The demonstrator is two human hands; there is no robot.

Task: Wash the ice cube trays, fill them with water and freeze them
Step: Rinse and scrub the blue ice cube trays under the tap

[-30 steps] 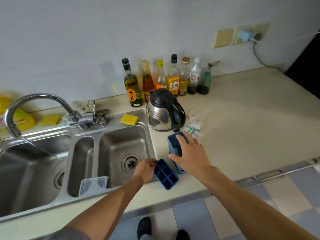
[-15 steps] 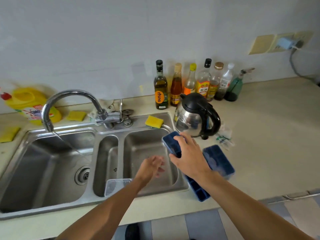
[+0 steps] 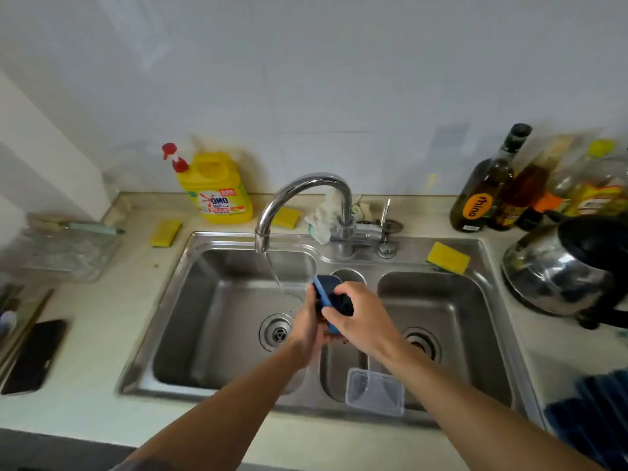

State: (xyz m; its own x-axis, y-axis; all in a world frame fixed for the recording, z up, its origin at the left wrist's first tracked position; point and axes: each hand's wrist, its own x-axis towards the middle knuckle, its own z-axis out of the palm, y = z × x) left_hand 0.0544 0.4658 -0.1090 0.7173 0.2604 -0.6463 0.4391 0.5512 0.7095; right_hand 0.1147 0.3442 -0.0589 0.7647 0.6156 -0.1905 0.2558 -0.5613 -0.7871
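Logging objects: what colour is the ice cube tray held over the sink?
The ice cube tray is blue; best seen in the head view.

Brushed steel triple-bowl sink [image 3: 234, 260] looks dull; curved chrome tap [image 3: 306, 185] and round steel kettle [image 3: 550, 277] gleam; pale stone-like desk [image 3: 102, 321] matt.

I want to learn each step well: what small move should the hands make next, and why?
Probably shift the tray slightly left, under the stream. The left hand and right hand hold it over the sink, and the water from the tap seems to fall just left of it, not on it.
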